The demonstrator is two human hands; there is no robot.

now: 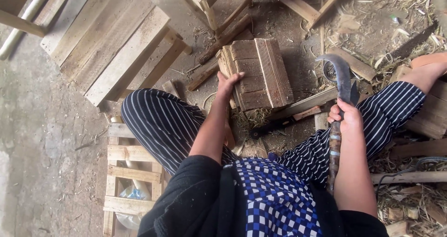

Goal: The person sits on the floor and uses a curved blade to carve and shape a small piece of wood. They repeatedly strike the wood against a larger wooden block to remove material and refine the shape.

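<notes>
My left hand [226, 86] rests on the left edge of a small block of nailed wooden slats [258, 74] that lies on the ground between my knees. My right hand [345, 119] grips the handle of a curved-blade chopping knife [342, 81]; the hooked dark blade points up and away over my right knee. The knife's long banded handle runs back along my right forearm. I sit with striped trousers and a blue checked cloth in my lap.
A larger slatted wooden panel [111, 36] lies at the upper left, a low slatted crate [128, 178] sits under my left thigh. Loose sticks, offcuts and shavings [405, 199] litter the ground at right. A wooden stool frame [219, 8] stands ahead. A dark saw blade [412, 43] lies far right.
</notes>
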